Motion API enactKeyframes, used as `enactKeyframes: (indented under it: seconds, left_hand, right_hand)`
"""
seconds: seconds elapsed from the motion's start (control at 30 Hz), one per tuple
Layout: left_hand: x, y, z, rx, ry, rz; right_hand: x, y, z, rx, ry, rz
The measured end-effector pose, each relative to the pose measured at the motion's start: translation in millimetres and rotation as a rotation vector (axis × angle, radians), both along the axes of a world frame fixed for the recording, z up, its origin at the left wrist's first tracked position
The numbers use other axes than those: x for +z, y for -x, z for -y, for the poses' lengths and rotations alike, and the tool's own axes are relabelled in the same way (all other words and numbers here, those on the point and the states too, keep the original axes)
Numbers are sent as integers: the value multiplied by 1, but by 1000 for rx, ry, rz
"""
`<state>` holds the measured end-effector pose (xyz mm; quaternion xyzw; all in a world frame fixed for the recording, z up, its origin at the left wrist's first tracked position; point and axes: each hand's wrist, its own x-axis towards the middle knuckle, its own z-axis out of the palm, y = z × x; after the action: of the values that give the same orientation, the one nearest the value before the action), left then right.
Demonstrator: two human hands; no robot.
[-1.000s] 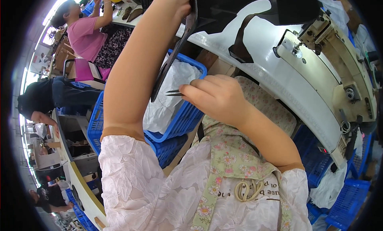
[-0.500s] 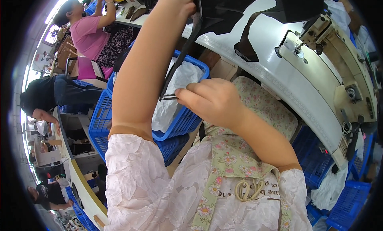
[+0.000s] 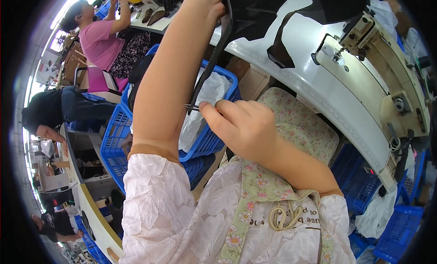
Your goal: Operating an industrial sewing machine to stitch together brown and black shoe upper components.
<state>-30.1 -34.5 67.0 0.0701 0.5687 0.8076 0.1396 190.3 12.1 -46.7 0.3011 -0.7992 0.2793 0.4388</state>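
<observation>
My right hand (image 3: 243, 125) is curled around a slim, two-pointed metal tool (image 3: 191, 107), its tips across the lower end of a limp, dark strip (image 3: 211, 63) hanging off the near edge of the smooth white worktop (image 3: 307, 47). My left hand (image 3: 212, 0), cropped, is beside the strip's top; I cannot tell its grip. Beyond lies curvy-edged black material (image 3: 255, 18).

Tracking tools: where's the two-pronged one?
Head view, left of centre: the two-pronged tool is in the right hand, tips at the lower end of the dark strip, beside the left forearm.
</observation>
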Motion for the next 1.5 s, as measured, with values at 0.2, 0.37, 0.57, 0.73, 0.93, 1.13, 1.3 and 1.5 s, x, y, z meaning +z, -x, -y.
enactKeyframes:
  seconds: [0.2, 0.37, 0.57, 0.73, 0.93, 1.13, 1.3, 1.5]
  left_hand:
    - [-4, 2, -2, 7, -30, 7]
    - [-6, 2, -3, 20, -62, 2]
    - [-9, 4, -5, 38, -77, 20]
    - [-10, 5, -9, 34, -62, 26]
    - [-6, -1, -4, 38, -79, 31]
    - [6, -28, 77, 6, 8, -159]
    - [65, -112, 251, 475, 175, -44]
    - [22, -188, 423, 1018, 394, -249]
  right_hand:
    - [1, -5, 0, -34, 7, 40]
    - [-1, -6, 2, -47, 41, 33]
    - [-10, -5, 4, -53, 103, 19]
    - [-14, -2, 3, -59, 130, -31]
    - [-22, -11, -14, 253, 49, -104]
    - [-26, -19, -41, 290, 140, -12]
    - [-36, -9, -46, 333, 178, 52]
    - [-53, 11, -43, 359, 191, 100]
